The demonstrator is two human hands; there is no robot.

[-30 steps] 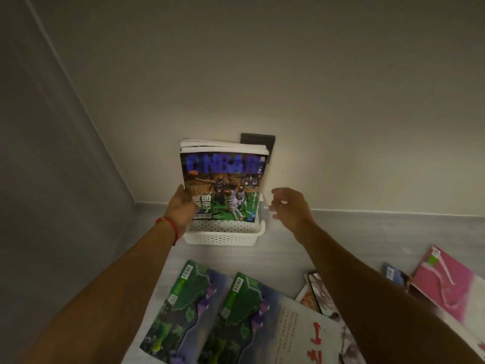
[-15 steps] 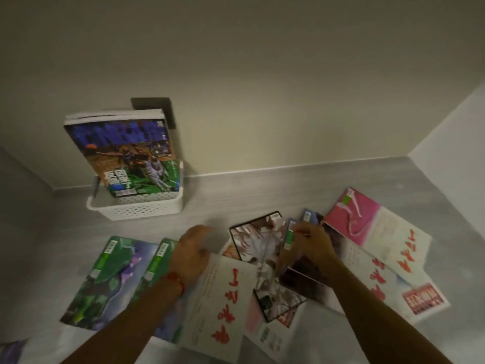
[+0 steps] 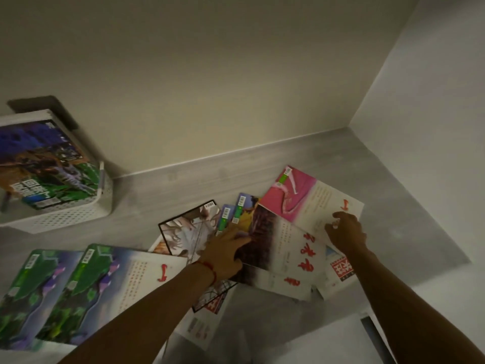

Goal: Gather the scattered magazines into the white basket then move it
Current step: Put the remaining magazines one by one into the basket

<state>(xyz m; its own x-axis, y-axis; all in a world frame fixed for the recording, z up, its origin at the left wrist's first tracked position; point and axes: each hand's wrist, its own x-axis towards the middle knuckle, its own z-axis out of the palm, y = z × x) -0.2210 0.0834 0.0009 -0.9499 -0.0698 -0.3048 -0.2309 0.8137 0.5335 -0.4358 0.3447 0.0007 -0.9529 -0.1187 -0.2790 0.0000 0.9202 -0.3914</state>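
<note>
The white perforated basket [image 3: 65,218] stands at the far left against the wall with several magazines upright in it, a basketball cover [image 3: 44,164] in front. Several magazines lie scattered on the grey surface. My left hand [image 3: 225,252], a red string at its wrist, lies flat with fingers apart on a dark maroon and white magazine [image 3: 273,237] in the middle of the pile. My right hand [image 3: 345,232] rests with curled fingers on the white edge of a pink magazine [image 3: 301,198]. Whether it grips the page I cannot tell.
Two green and purple magazines [image 3: 60,290] lie side by side at the near left. A black-bordered magazine [image 3: 189,232] sits under the pile's left side. Walls close off the back and the right. A dark edge [image 3: 372,329] drops off at the near right.
View swung right and down from the basket to the pile. Both hands left the basket; the left went onto the maroon magazine, the right moved right onto the pink one.
</note>
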